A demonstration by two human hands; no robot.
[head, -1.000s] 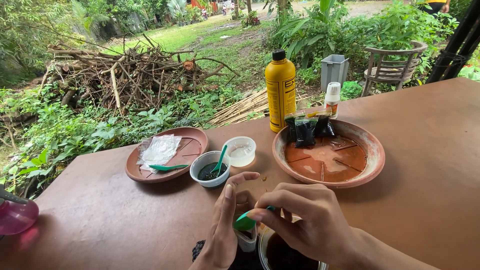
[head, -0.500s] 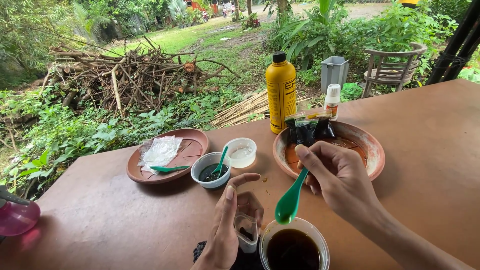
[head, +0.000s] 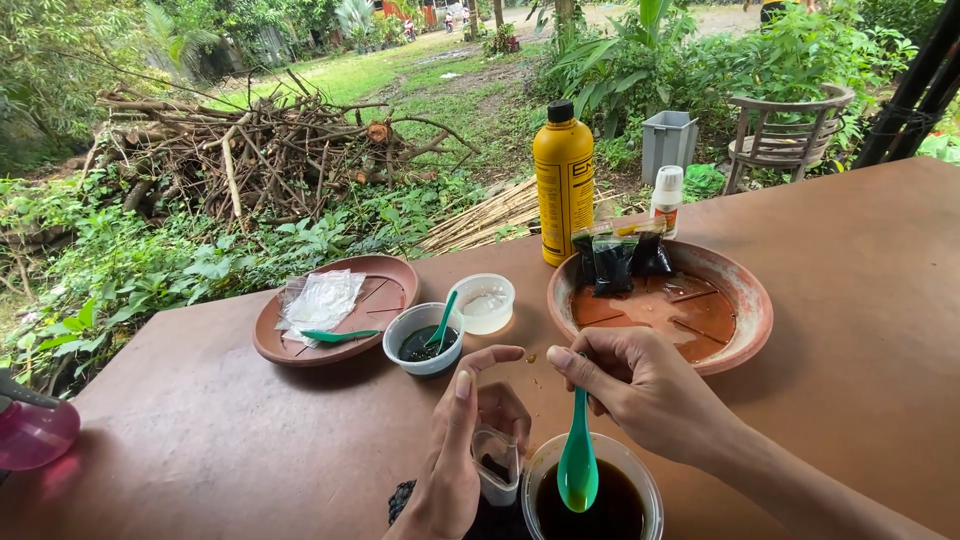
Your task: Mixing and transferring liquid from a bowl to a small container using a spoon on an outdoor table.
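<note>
Two hands of mine are at work over the near edge of the brown table (head: 860, 300). My right hand (head: 650, 390) has its fingers curled in, thumb and forefinger pinched on the handle of a green spoon (head: 578, 460), which hangs bowl-down over a clear cup (head: 640, 475) of dark liquid; the bowl sits just above or at the surface, and I cannot tell which. My left hand (head: 465, 455) is half closed around a small clear tub (head: 497, 462) with something dark in its bottom, thumb and forefinger raised loosely above it and the other fingers wrapped behind; the tub stands touching or just beside the cup, on its left. Beyond my hands, near the middle of the table, a small white bowl (head: 425, 340) holds dark stuff and a second green spoon (head: 441, 320) leaning in it, and a white dish (head: 484, 302) sits just beside it to the right. Left of those is a flat terracotta saucer (head: 380, 300) carrying a crumpled clear bag (head: 320, 298) and a third green spoon (head: 338, 336). Right of them a deeper terracotta saucer (head: 745, 300) holds reddish-brown water, with a few small black packets (head: 615, 262) leaning at its far rim. Behind that saucer stand a yellow bottle (head: 563, 185) with a black cap and a small white bottle (head: 666, 200). At the far left edge a pink sprayer (head: 35, 432) pokes into view. Past the table lie a pile of branches (head: 250, 150), greenery, a grey bin (head: 668, 145) and a wooden chair (head: 790, 140).
</note>
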